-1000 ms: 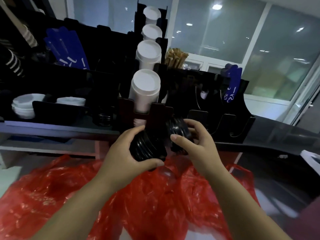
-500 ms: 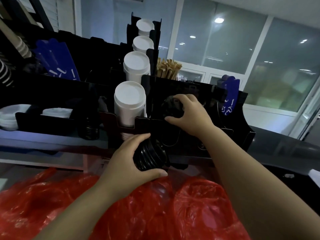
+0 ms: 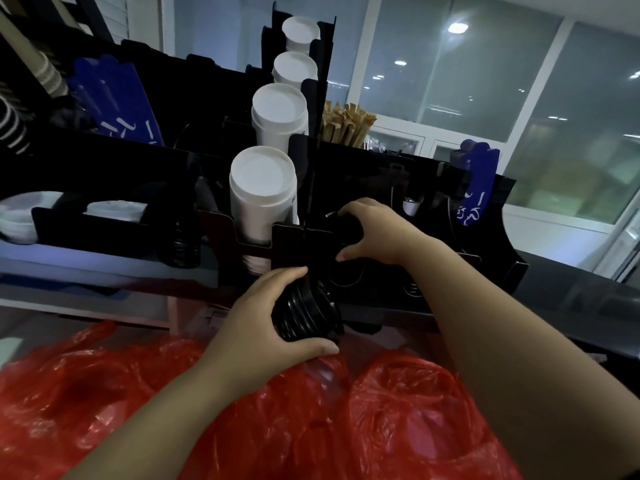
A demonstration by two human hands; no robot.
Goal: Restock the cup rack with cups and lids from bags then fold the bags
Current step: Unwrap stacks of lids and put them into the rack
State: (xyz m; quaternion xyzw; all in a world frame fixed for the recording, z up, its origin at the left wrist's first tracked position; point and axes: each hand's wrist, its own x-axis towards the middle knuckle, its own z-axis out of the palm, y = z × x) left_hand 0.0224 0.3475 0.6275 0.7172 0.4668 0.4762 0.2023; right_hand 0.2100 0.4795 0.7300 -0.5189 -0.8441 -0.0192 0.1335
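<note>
R hand [image 3: 377,233] reached rack [image 3: 381,174], gripping lids [image 3: 348,232].

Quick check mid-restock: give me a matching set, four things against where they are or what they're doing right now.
Things:
1. left hand
2. right hand
3. white cups
4. red bags

States:
A. stacked in the middle slots of the rack
B. crumpled in the foreground, below the rack
C. grips a stack of black lids in front of the rack
D. curled round a dark object in a rack slot right of the cups

Pairs: 1-C, 2-D, 3-A, 4-B.
</note>
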